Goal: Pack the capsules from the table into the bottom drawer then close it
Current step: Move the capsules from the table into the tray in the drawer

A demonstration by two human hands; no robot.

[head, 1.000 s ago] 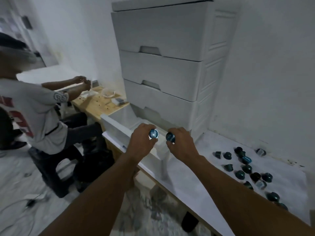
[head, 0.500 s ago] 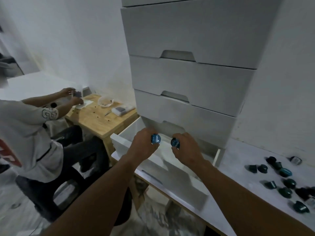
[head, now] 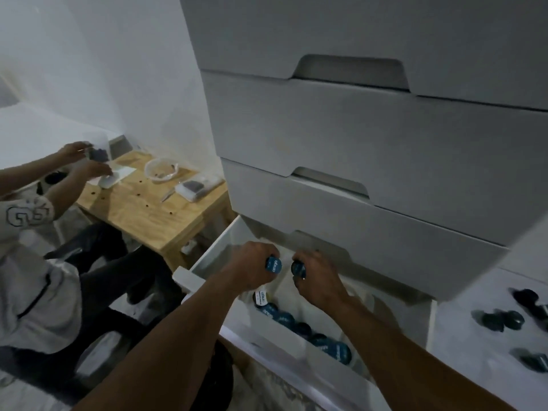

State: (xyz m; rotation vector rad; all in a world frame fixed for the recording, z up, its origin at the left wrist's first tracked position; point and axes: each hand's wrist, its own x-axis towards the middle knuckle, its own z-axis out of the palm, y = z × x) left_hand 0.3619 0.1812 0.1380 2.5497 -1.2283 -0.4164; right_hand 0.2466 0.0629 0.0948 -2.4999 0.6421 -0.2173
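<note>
Since half a second ago both hands have been carried farther in over the open bottom drawer (head: 212,256), and the capsules already lying inside it have come into sight. One blue capsule (head: 273,264) is pinched in the fingers of the left hand (head: 252,269), its printed lid turned toward the camera; a second, darker capsule (head: 298,268) is grasped in the curled fingers of the right hand (head: 318,281). The two hands are held just beside each other above the drawer, below the front of the closed drawer above (head: 370,232). A row of packed capsules (head: 296,321) is seen on the drawer's floor, running from the middle toward 5 o'clock, close to the front wall. Loose capsules (head: 501,320) are scattered on the white bench (head: 462,360) at 3 to 4 o'clock — apart from the drawer. At 9 o'clock a seated person (head: 32,262) is occupied at a wooden bench (head: 148,212), on which a clear bowl (head: 161,170) is set.
</note>
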